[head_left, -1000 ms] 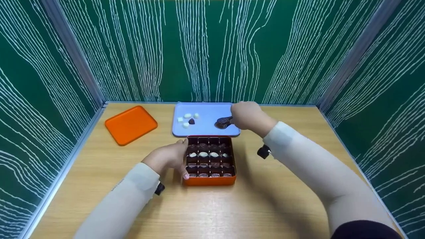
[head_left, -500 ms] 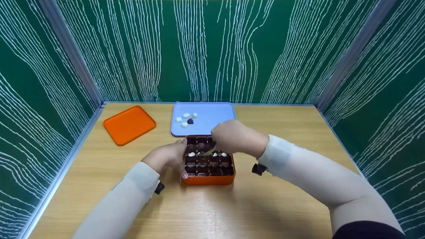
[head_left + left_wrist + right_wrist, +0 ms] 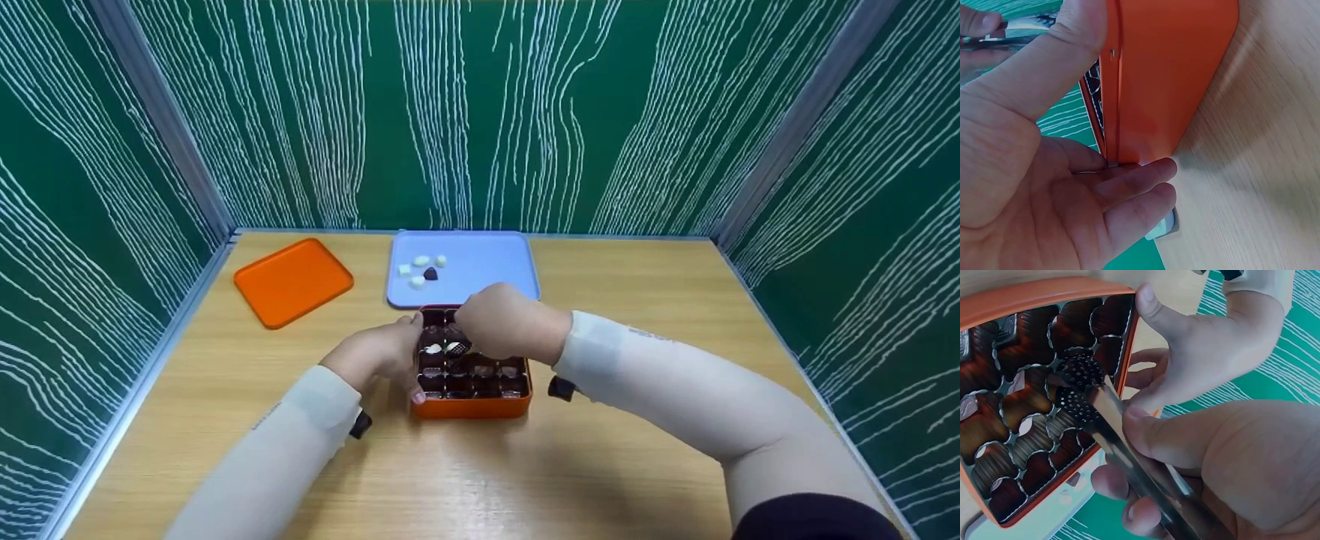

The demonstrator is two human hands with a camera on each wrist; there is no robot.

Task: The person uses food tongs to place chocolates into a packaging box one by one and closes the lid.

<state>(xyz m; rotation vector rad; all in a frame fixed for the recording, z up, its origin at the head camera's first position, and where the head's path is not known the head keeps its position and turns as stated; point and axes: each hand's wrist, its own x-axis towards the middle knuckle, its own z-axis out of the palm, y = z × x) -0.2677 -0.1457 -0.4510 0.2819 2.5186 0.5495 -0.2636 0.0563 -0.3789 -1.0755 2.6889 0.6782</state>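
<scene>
An orange box [image 3: 471, 408] with a dark compartmented insert stands at the table's middle. Dark chocolates and a row of white ones sit in it, partly covered by the right hand. My left hand [image 3: 386, 349] holds the box's left side, thumb at the front corner and fingers at the back one. My right hand [image 3: 510, 322] grips metal tongs [image 3: 1129, 458] over the box. In the right wrist view, their perforated ends [image 3: 1082, 371] lie close together in the insert. In the head view they are beside a white chocolate; I cannot tell whether they pinch anything.
Behind the box lies a pale blue tray [image 3: 487, 259] bearing several white chocolates [image 3: 418, 282] and one dark chocolate [image 3: 430, 274]. A flat orange tray [image 3: 294, 283] lies at the back left. Green patterned panels [image 3: 510, 112] border the wooden table [image 3: 645, 465].
The right hand has brought the tongs from the blue tray toward me to the box, then slightly left over it. The left hand keeps its hold on the box.
</scene>
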